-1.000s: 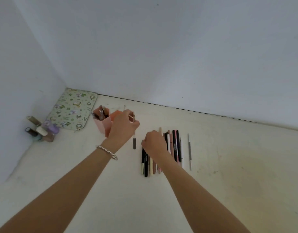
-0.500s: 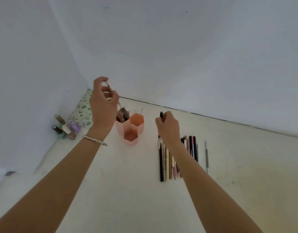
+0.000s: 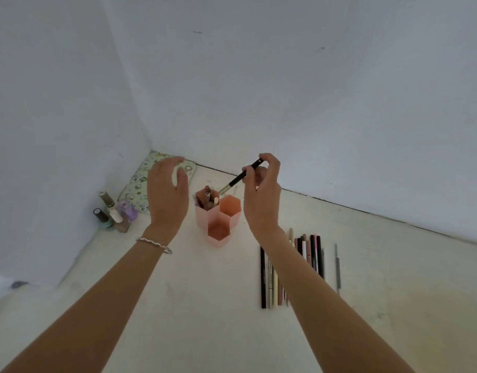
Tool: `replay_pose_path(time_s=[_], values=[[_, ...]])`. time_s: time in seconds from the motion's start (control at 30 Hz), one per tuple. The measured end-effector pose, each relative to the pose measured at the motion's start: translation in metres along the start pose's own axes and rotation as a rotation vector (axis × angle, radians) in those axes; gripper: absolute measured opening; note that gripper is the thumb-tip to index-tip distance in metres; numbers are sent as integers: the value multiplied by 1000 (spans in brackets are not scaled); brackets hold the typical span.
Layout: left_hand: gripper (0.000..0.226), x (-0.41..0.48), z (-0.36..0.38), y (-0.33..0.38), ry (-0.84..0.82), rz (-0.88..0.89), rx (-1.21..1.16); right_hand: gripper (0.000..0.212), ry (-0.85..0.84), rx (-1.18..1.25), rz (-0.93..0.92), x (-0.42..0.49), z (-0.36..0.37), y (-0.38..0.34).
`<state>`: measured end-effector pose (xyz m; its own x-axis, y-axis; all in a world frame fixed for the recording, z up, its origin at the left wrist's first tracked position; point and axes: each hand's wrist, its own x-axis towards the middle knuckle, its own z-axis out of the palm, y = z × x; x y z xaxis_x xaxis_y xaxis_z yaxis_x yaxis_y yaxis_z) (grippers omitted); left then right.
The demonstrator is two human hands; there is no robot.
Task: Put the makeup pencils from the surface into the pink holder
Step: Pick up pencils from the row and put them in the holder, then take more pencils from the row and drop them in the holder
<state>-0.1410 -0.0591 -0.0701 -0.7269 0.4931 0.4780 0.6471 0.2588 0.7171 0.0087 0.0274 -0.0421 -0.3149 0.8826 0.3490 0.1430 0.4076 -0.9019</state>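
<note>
Head view: my left hand, now released and empty left of the pink holder, has apparently dropped its pencil in, while my right hand pinches a black pencil tilted over the holder's far side, with the row of pencils waiting near right.

Pink three-cell holder upright near back-left corner of surface, pencils in back-left cell; black pencil tilted above; pencil row flat to the right.
</note>
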Motion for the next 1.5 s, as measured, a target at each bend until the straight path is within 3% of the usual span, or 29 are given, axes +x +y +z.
replay_pose_path(time_s=[0.2, 0.27, 0.33, 0.4, 0.5, 0.63, 0.77, 1.03, 1.17, 1.27, 1.4, 1.5], values=[[30, 13, -17, 17, -9, -94, -191, 17, -254, -245, 11, -19, 33, 26], [31, 12, -17, 26, -18, -100, -216, 18, -320, -374, -94, -27, 35, 33], [31, 6, -15, 38, -25, -96, -244, 24, -265, -439, -198, -32, 30, 38], [27, -9, -5, 53, -68, -83, -283, 30, -103, -374, -162, -31, 17, 37], [13, -48, 27, 70, -334, -109, -195, 33, 51, -291, 8, -23, -17, 40], [19, -105, 72, 67, -828, -281, 78, 38, 58, -282, 165, -20, -64, 50], [22, -146, 95, 62, -975, -308, 255, 37, 47, -332, 241, -31, -106, 62], [33, -165, 109, 70, -907, -180, 389, 27, -3, -409, 298, -57, -135, 83], [50, -134, 98, 74, -805, -238, 194, 24, -212, -573, 280, -59, -116, 90], [51, -102, 86, 82, -680, -174, 63, 20, -403, -780, 274, -61, -93, 100], [48, -77, 67, 94, -533, -88, 2, 21, -504, -976, 245, -66, -69, 109], [49, -68, 53, 98, -514, -110, -123, 19, -542, -1117, 202, -70, -58, 116]])
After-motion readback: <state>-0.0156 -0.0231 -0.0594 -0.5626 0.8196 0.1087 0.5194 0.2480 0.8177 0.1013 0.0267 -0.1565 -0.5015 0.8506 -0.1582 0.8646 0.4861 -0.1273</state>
